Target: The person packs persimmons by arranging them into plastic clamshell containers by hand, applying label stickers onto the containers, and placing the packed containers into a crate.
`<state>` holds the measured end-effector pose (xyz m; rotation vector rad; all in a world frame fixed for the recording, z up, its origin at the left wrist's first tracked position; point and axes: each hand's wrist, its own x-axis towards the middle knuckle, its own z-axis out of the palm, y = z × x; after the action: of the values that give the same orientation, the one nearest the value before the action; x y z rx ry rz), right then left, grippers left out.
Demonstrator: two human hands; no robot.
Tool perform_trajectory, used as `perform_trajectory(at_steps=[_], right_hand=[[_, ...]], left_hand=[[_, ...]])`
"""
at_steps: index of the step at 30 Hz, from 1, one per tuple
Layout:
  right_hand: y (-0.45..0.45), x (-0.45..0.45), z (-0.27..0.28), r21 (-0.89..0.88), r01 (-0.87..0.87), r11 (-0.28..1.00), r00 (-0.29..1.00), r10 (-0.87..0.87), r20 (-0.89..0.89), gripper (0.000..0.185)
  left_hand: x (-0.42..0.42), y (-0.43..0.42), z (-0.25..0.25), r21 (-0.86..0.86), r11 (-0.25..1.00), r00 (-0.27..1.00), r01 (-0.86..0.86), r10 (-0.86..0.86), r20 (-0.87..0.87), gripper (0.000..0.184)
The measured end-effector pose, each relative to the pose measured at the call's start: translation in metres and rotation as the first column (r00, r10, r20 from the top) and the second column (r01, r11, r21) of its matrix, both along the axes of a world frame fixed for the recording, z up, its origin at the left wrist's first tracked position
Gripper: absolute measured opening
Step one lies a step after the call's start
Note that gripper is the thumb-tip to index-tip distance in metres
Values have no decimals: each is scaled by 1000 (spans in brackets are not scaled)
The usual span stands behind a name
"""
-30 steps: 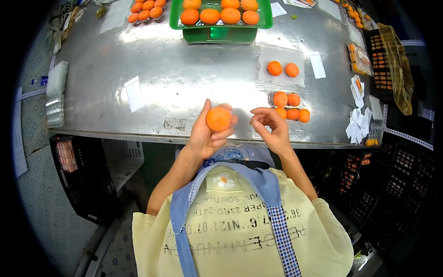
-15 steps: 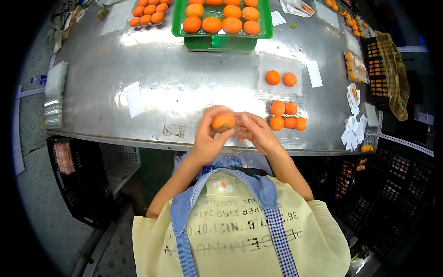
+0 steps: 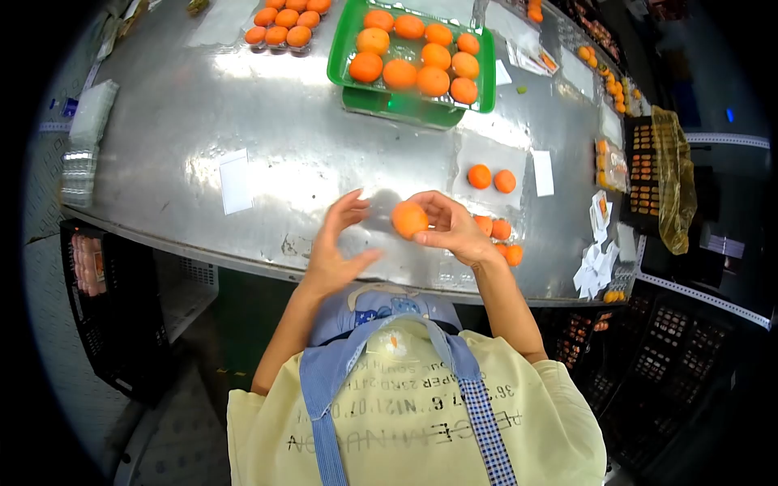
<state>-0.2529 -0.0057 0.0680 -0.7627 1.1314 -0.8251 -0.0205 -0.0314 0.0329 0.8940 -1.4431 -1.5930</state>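
Note:
My right hand grips a round orange between thumb and fingers above the front of the metal table. To its left, my left hand is open, fingers and thumb spread, apart from the fruit and holding nothing. Just beyond my right hand, a group of oranges sits in a clear plastic tray, partly hidden by that hand. Behind it, two oranges rest on another clear plastic tray.
A green crate of oranges stands on a green base at the back. Packed oranges lie back left. White cards and paper scraps are on the table. Stacked clear trays stand left; black crates flank the table.
The orange has passed from my left hand to my right hand. My left hand has let go and moved left, opening. The view has turned slightly.

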Motion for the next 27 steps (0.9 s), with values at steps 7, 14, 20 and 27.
perform_trajectory(at_steps=[7, 14, 20, 27], right_hand=[[-113, -37, 23, -379, 7, 925, 848, -207, -488, 59], [-236, -49, 27, -467, -367, 805, 403, -315, -859, 66], [-272, -44, 26, -244, -544, 802, 166, -183, -969, 60], [-281, -39, 30, -12, -540, 841, 19, -3, -1000, 65]], left_hand=[[75, -5, -69, 66, 908, 883, -414, 383, 273, 46], [107, 18, -95, -10, 858, 760, -513, 460, 459, 31], [99, 18, -96, -242, 852, 666, -464, 516, 538, 20], [92, 15, -97, -403, 822, 579, -403, 570, 583, 12]])
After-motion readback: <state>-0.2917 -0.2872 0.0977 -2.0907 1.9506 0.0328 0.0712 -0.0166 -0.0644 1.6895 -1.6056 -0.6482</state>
